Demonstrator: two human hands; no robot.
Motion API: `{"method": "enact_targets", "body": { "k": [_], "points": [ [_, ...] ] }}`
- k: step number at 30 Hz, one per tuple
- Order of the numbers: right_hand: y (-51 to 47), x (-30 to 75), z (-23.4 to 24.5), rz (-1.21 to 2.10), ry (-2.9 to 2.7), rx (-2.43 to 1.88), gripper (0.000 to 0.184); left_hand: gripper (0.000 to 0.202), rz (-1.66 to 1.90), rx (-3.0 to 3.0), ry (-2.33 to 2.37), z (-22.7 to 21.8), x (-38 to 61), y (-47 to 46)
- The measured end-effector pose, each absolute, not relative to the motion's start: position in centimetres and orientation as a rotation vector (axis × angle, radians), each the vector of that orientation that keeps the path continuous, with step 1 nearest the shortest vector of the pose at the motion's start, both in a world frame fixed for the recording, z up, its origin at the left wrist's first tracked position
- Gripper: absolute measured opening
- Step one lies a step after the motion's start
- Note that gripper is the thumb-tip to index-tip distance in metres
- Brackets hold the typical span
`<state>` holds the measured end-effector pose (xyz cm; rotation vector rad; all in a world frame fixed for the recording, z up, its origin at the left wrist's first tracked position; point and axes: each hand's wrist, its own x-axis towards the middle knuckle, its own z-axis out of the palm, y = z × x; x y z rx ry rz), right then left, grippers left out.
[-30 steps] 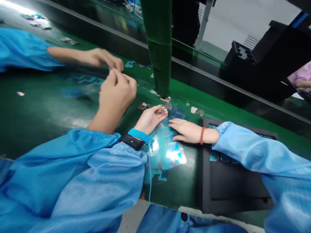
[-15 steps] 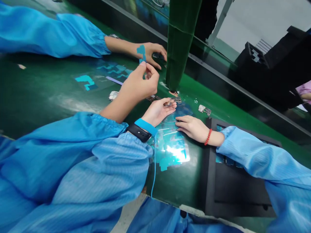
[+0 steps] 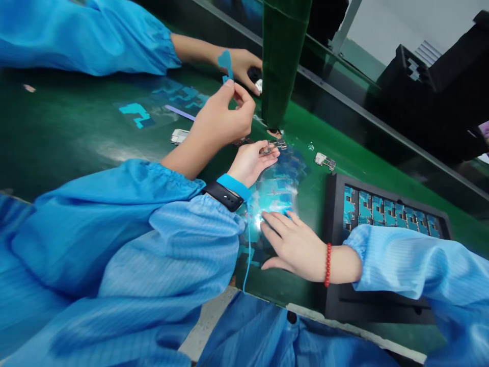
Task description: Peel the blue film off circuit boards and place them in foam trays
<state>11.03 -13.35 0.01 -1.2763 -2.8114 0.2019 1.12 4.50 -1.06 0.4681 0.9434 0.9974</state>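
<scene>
My left hand (image 3: 250, 163), with a black watch and blue wrist strap, pinches a small metal part (image 3: 272, 147) just above the green belt. My right hand (image 3: 292, 244), with a red bead bracelet, lies flat, fingers spread, on a clear sheet of blue stickers (image 3: 280, 186) that glares under the light. Left of my hands, a co-worker's hand (image 3: 219, 122) holds up a small blue sticker (image 3: 226, 63), and their other hand (image 3: 240, 63) rests farther back.
A black tray (image 3: 336, 255) with a row of blue pieces stands under my right forearm. A green post (image 3: 282, 61) rises behind my left hand. Loose metal parts (image 3: 325, 161) lie on the green belt (image 3: 76, 137), beside another sticker sheet (image 3: 160, 107).
My right hand slid toward me down the sticker sheet, uncovering the tray's row of blue pieces. The co-worker's hand brought up a blue sticker. My left hand kept its part.
</scene>
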Motion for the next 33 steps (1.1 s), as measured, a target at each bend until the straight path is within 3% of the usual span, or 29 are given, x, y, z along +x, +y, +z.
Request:
{"method": "enact_targets", "body": {
  "k": [6, 8, 13, 18, 23, 29, 33],
  "points": [
    [-12.9, 9.8, -0.8, -0.026, -2.788, -1.325, 0.030, 0.026, 1.011, 0.466, 0.942, -1.4, 1.2, 4.7],
    [-12.9, 9.9, -0.8, -0.059, -2.777, -1.318, 0.023, 0.027, 1.013, 0.471, 0.936, -1.5, 1.2, 4.7],
    [-12.9, 10.2, -0.7, -0.117, -2.839, -1.101, 0.026, 0.023, 1.021, 0.482, 0.937, -1.6, 1.0, 4.8],
    [-13.0, 9.7, -0.6, 0.060, -2.917, -1.026, 0.023, 0.023, 1.021, 0.483, 0.944, -1.6, 1.0, 4.8],
    [-13.3, 8.8, 0.1, 0.157, -2.838, -1.311, 0.047, 0.024, 1.034, 0.492, 0.948, -1.7, 0.9, 4.7],
    [-12.8, 10.5, 0.2, 0.182, -2.837, -1.317, 0.019, 0.026, 1.056, 0.481, 0.958, -1.8, 0.8, 4.8],
    [-13.5, 11.1, 0.2, -0.038, -2.828, -1.136, 0.020, 0.026, 1.062, 0.476, 0.967, -1.6, 0.9, 4.7]
  ]
}}
